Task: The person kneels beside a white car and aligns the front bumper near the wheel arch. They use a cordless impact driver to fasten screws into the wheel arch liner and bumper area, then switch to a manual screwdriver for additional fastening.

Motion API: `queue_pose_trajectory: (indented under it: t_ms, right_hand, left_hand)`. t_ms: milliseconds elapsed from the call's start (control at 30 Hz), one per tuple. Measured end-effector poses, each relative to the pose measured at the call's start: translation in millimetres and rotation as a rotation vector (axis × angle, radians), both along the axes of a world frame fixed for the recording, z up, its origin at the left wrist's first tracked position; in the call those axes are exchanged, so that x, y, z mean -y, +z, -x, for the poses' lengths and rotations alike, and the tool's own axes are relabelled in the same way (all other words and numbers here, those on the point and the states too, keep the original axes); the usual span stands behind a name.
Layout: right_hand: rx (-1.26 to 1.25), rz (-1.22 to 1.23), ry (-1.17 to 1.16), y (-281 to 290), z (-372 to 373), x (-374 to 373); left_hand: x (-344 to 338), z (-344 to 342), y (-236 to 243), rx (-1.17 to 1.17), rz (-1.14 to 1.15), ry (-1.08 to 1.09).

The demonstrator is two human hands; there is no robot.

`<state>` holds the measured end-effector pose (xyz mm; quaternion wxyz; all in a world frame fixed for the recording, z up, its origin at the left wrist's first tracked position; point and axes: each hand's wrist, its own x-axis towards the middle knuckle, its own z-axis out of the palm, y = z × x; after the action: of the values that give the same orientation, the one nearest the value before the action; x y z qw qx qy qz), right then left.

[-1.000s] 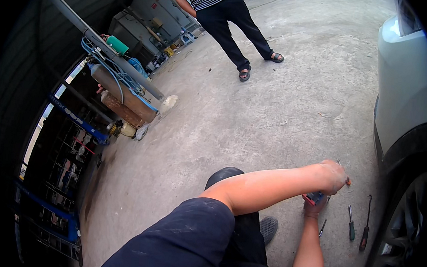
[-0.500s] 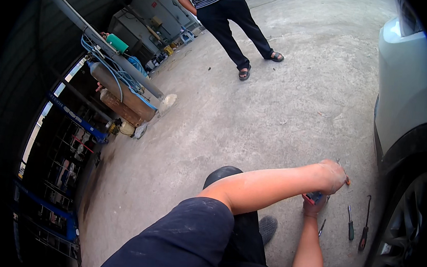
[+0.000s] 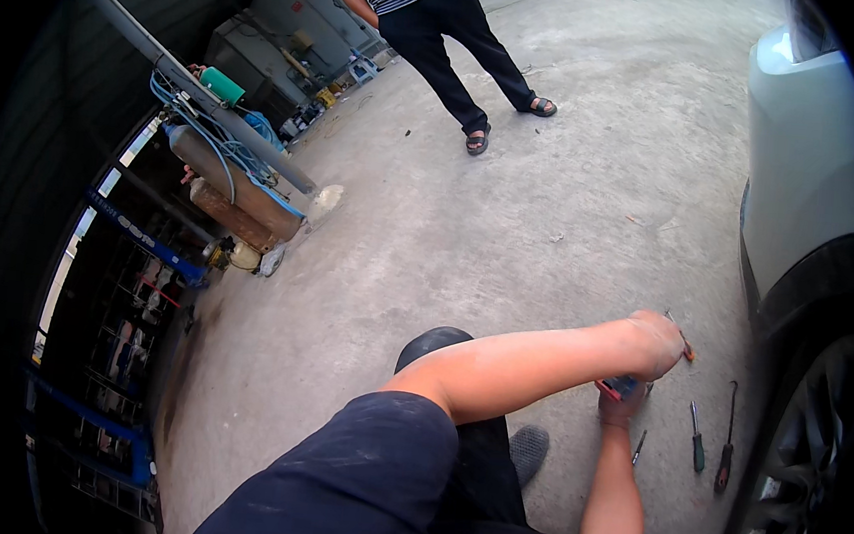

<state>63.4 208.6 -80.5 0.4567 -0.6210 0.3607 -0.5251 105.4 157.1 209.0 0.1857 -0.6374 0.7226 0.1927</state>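
My left arm reaches across to the right, and my left hand is curled closed, its fingers turned away and hidden. Just below it, my right hand grips a red-and-dark object whose kind I cannot make out; the left hand partly covers it. A thin tool with an orange handle shows beside the left hand, and I cannot tell whether they touch. On the concrete to the right lie a green-handled screwdriver and a long hooked pick. A small slim metal tool lies by my right wrist.
A light-coloured car stands close on the right, its wheel beside the tools. Ahead, a person in dark trousers stands in sandals. Gas cylinders with blue hoses lean at a post on the left. My knee is bent below.
The whole view has shifted slightly, so the scene sits a little further left and up. Both hands keep nearly the same pose close together.
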Motion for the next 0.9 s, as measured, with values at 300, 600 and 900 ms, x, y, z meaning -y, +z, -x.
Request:
queue_pose_trajectory:
  t_ms: [300, 600, 900]
  right_hand:
    - [0.034, 0.015, 0.012, 12.3, 3.1, -2.4]
    - [-0.026, 0.082, -0.035, 24.0, -5.7, -3.5]
    - [-0.177, 0.008, 0.02, 40.3, 4.3, -3.8]
  left_hand:
    - [-0.1, 1.5, -3.2, -0.005, 0.001, 0.012]
    - [3.0, 0.5, 9.3, 0.015, -0.075, 0.015]
    - [3.4, 3.1, 4.6, 0.018, -0.042, 0.036]
